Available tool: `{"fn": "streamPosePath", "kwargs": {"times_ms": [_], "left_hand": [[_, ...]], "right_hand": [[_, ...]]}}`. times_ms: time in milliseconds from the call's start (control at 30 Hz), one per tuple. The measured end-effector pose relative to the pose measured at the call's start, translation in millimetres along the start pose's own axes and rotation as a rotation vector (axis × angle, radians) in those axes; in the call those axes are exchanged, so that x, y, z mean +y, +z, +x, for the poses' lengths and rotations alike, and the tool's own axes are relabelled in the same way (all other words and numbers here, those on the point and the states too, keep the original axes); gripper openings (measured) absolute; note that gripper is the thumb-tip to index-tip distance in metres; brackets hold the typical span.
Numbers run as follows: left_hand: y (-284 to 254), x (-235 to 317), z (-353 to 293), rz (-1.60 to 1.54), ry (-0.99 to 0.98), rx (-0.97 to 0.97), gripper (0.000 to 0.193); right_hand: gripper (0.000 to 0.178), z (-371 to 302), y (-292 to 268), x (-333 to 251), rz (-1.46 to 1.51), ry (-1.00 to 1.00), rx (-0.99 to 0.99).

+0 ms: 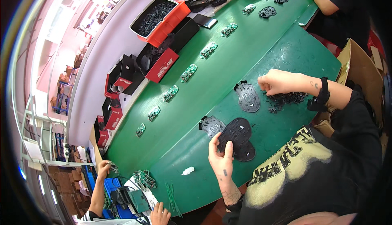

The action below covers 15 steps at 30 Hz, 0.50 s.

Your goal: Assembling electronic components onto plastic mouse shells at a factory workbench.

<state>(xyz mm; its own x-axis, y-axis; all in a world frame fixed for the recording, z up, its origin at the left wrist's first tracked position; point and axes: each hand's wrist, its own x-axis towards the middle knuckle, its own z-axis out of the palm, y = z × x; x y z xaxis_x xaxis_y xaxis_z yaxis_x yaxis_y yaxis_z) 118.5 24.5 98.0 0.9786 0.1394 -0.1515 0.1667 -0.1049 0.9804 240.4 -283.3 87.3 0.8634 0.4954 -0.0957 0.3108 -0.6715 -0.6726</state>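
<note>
My left hand (221, 153) grips the edge of a black rounded plastic plate (238, 132), thumb on top. Another dark plate (246, 152) shows partly beneath it. Just beyond lies a grey-black shell (212, 125) with cutouts, its near side hidden by the held plate. My right hand (274, 82) is closed in a pinch above the table; whatever its fingertips hold is too small to make out. Close to that hand are a second grey-black shell (248, 97), lying flat, and a heap of small black plastic pieces (286, 99), partly covered by my forearm.
Green circuit boards (188, 73) form a row along the green table (163, 116). Red-and-black boxes (162, 64) and an orange bin (165, 26) of black parts line the far side. A small white bottle (188, 171) lies at left. Co-workers' hands (160, 214) work at both ends.
</note>
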Motion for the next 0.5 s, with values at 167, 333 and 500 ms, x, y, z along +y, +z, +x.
{"fn": "streamPosePath", "kwargs": {"times_ms": [167,333,500], "left_hand": [[7,-7,13,0.098,0.001,-0.037,0.046],[16,-3,29,0.103,0.006,-0.131,0.046],[29,-3,41,0.076,0.003,-0.151,0.046]], "right_hand": [[0.023,5,-3,-3,0.035,-0.033,-0.121],[0.019,8,-6,15,-0.088,-0.209,-0.117],[0.015,10,-14,9,-0.018,0.013,-0.096]]}}
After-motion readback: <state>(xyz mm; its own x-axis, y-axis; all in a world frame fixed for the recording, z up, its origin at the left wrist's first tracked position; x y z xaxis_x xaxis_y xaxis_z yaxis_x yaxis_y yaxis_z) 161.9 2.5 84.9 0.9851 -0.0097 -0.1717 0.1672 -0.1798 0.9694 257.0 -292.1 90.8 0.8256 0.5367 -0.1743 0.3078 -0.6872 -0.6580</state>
